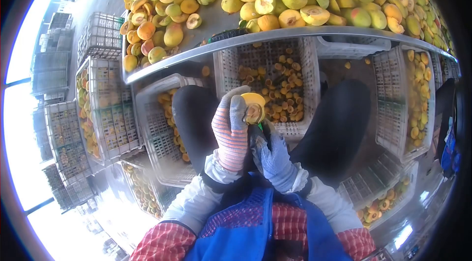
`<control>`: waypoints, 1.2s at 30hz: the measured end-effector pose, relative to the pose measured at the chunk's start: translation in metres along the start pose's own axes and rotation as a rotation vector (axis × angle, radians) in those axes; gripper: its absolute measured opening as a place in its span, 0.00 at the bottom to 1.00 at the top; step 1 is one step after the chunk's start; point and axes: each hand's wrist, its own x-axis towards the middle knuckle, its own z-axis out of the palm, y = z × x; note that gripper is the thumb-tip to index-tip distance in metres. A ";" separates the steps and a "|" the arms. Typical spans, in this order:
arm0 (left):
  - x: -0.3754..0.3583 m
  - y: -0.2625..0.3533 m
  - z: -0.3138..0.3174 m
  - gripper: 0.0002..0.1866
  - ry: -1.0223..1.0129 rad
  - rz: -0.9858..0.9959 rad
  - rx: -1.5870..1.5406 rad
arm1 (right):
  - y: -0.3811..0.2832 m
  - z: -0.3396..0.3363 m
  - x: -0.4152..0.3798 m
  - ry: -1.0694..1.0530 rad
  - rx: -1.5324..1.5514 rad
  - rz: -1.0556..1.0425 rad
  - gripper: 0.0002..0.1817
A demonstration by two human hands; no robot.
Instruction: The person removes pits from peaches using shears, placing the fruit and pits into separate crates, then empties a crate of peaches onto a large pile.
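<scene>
My left hand (230, 130), in a striped knit glove, grips a halved yellow peach (253, 107) with its cut face and pit cavity turned toward me. Just below the peach, my right hand (273, 157), in a blue-grey glove, is closed around a dark-handled tool (257, 134) whose tip touches the fruit. Both hands are held over my lap, between my dark-trousered knees.
A metal table (211, 47) piled with whole and halved peaches spans the top. Under it a white crate (305, 89) holds peach pits. More white crates with fruit stand left (105, 108), right (415, 99) and lower right (381, 204).
</scene>
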 end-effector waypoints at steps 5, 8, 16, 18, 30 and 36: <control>-0.002 -0.005 0.005 0.17 0.005 0.058 0.038 | 0.012 0.002 -0.006 0.027 0.037 -0.006 0.21; 0.000 -0.009 0.003 0.16 -0.041 0.009 0.052 | 0.020 -0.007 -0.010 -0.144 0.328 0.379 0.21; 0.015 0.015 -0.010 0.20 -0.413 -0.405 -0.211 | 0.011 -0.019 -0.012 -0.159 0.900 0.710 0.22; 0.024 0.017 -0.015 0.20 -0.490 -0.396 -0.148 | 0.020 -0.012 -0.010 -0.271 1.128 0.569 0.20; 0.016 -0.009 -0.018 0.21 -0.490 -0.332 -0.212 | 0.000 -0.014 0.006 -0.817 2.315 0.884 0.23; 0.004 -0.008 -0.012 0.23 -0.337 -0.663 -0.552 | 0.006 -0.006 0.005 -0.803 2.376 0.899 0.23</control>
